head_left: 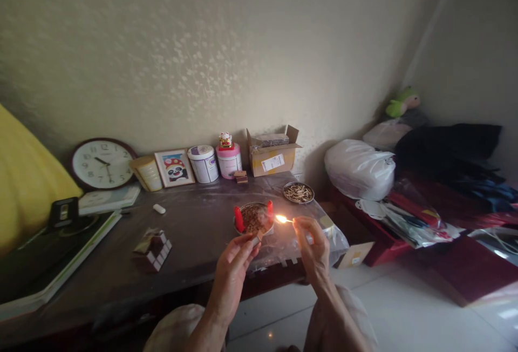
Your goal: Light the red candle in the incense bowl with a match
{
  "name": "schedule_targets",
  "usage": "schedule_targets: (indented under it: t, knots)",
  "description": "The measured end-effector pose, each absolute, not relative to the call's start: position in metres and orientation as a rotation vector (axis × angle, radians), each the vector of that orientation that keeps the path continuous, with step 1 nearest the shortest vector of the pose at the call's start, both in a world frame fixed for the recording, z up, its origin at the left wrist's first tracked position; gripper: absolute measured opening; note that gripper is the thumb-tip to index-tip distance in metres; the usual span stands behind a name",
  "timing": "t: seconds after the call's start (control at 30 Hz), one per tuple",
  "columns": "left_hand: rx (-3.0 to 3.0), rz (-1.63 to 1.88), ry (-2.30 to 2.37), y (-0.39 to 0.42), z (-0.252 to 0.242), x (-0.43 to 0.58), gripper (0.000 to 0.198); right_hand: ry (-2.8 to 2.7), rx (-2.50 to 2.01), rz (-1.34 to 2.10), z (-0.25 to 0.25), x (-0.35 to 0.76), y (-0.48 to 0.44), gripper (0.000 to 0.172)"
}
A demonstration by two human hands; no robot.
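My right hand pinches a burning match, its bright flame pointing left. My left hand is closed on a small matchbox near the table's front edge. Just beyond the left hand stands a round bowl of brown granules, with one red candle at its left side and another red candle at its right. The flame is right of the second candle, apart from it. A round dish of matchsticks lies farther back on the right.
On the dark table are stacked small boxes, a clock, a framed panda picture, two canisters and an open carton. White plastic bags and red boxes are at the right.
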State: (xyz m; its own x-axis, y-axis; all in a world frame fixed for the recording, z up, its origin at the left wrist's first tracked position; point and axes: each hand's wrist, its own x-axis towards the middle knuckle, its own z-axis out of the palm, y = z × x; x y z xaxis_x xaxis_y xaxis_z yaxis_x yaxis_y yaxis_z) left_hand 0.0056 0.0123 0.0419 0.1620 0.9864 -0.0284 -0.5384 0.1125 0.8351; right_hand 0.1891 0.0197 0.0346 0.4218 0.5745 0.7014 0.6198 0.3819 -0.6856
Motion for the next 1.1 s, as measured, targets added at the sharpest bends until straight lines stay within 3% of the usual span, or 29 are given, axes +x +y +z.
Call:
schedule_targets:
  t: [0.2,0.33,0.6,1.1]
  knots:
    - [0.758,1.300,0.725,0.015,0.044,0.002,0.026,-1.226,-1.206,-0.136,-0.004,0.192,-0.048,0.004]
    - [0.740,1.299,0.737,0.014,0.046,0.001,0.027,-1.272,-1.208,-0.187,-0.029,0.197,-0.079,0.010]
    - [0.767,1.299,0.723,0.014,0.042,0.001,0.026,-1.215,-1.209,-0.101,0.037,0.184,0.031,0.013]
    - [0.782,1.266,0.691,0.015,0.038,0.000,0.022,-1.227,-1.196,-0.052,0.034,0.183,0.034,0.011]
